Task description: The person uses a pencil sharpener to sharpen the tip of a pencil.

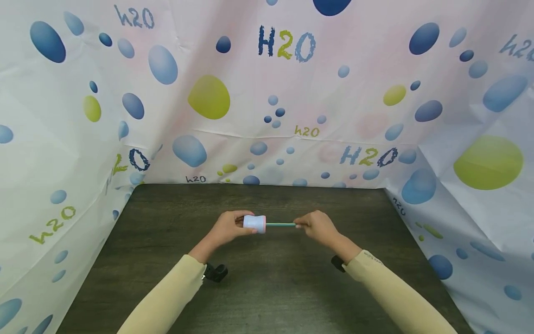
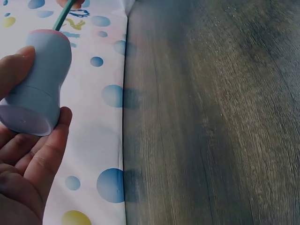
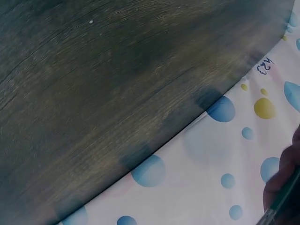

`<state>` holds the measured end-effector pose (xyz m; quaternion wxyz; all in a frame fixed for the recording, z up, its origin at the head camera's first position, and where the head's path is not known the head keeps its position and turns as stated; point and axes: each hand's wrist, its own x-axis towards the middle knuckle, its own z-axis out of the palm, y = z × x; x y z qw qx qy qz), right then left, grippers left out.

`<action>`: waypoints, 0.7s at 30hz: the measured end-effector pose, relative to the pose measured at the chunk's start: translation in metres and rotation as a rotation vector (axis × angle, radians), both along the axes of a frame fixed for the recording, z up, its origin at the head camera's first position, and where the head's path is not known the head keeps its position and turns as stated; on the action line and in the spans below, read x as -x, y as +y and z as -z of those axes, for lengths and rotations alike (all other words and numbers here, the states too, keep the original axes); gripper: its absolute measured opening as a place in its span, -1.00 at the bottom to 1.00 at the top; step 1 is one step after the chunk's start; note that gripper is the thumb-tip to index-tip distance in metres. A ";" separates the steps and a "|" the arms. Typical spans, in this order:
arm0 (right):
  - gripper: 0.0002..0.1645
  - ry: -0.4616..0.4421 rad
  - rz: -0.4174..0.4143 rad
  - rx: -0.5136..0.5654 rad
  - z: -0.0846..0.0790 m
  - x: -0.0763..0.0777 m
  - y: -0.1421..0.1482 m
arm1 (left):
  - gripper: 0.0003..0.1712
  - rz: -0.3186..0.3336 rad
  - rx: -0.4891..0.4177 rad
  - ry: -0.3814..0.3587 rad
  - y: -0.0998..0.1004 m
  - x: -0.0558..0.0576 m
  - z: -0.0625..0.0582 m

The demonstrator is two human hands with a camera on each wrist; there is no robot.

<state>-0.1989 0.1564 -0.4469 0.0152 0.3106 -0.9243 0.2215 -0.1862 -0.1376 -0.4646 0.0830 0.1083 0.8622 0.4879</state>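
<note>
My left hand (image 1: 227, 228) holds a pale blue pencil sharpener (image 1: 255, 224) with a pink rim, lying sideways above the table. In the left wrist view, the thumb rests on one side of the waisted sharpener (image 2: 44, 70) and the fingers support the other. A green pencil (image 1: 280, 225) runs from the pink-rimmed end toward my right hand (image 1: 320, 227), which pinches its far end. The pencil's tip is hidden inside the sharpener. Only some fingers (image 3: 274, 185) and a dark green length of the pencil (image 3: 286, 193) show at the right wrist view's lower right edge.
A dark wood-grain table (image 1: 275, 287) lies beneath both hands. White sheeting (image 1: 258, 93) printed with blue and green drops and H2O lettering rises at the back and both sides. Black wrist devices (image 1: 216, 272) sit at both sleeve ends.
</note>
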 end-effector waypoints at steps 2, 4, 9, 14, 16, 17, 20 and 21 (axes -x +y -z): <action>-0.75 -0.071 0.001 0.002 -0.001 0.000 0.000 | -0.46 0.007 0.012 0.013 0.000 0.000 0.002; -0.74 -0.150 0.006 0.016 -0.002 0.001 0.000 | -0.44 0.014 0.019 0.021 -0.001 0.001 0.003; -0.72 -0.320 -0.022 0.060 0.000 0.004 0.004 | -0.41 0.035 0.015 0.028 -0.001 0.000 0.003; -0.75 -0.427 -0.076 0.112 0.004 0.009 0.010 | -0.43 0.056 0.002 0.041 0.000 -0.002 -0.001; -0.75 -0.460 -0.092 0.124 0.004 0.011 0.011 | -0.44 0.061 0.004 0.050 0.001 -0.003 -0.002; -0.75 -0.478 -0.099 0.129 0.004 0.012 0.012 | -0.44 0.062 0.002 0.051 0.001 -0.003 -0.002; -0.75 -0.539 -0.122 0.148 0.003 0.015 0.013 | -0.46 0.059 0.004 0.061 0.002 -0.005 -0.002; -0.74 -0.563 -0.128 0.156 0.002 0.016 0.013 | -0.46 0.054 0.007 0.066 0.003 -0.005 -0.001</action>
